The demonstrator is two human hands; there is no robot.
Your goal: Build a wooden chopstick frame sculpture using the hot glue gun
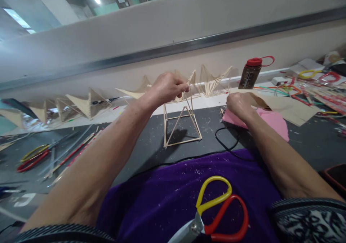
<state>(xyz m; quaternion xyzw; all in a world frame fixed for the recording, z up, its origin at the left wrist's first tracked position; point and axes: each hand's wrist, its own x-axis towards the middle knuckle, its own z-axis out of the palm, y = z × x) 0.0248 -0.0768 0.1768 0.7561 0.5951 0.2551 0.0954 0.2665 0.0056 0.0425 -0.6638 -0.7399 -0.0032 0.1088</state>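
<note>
A small frame of thin wooden sticks (pixel 183 141) stands on the dark grey table, with a square base and a triangle at the front. My left hand (pixel 170 86) is above it, thumb and fingers pinched on the upper end of its raised sticks. Farther right, my right hand (pixel 238 104) is closed low over a pink sheet-like thing (pixel 274 124), beside brown paper (pixel 290 107). Its fingertips are hidden, so what it grips cannot be made out. Scissors (pixel 198 221) with one yellow and one red handle lie on the purple cloth (pixel 151 199) close to me.
Several finished stick models (pixel 88 106) line the wall. A dark bottle (pixel 250 75) with a red lid stands behind my right hand. A black cord (pixel 227 147) loops across the table. More scissors (pixel 34 158) and sticks (pixel 75 153) lie at left; bundled sticks (pixel 324 98) at right.
</note>
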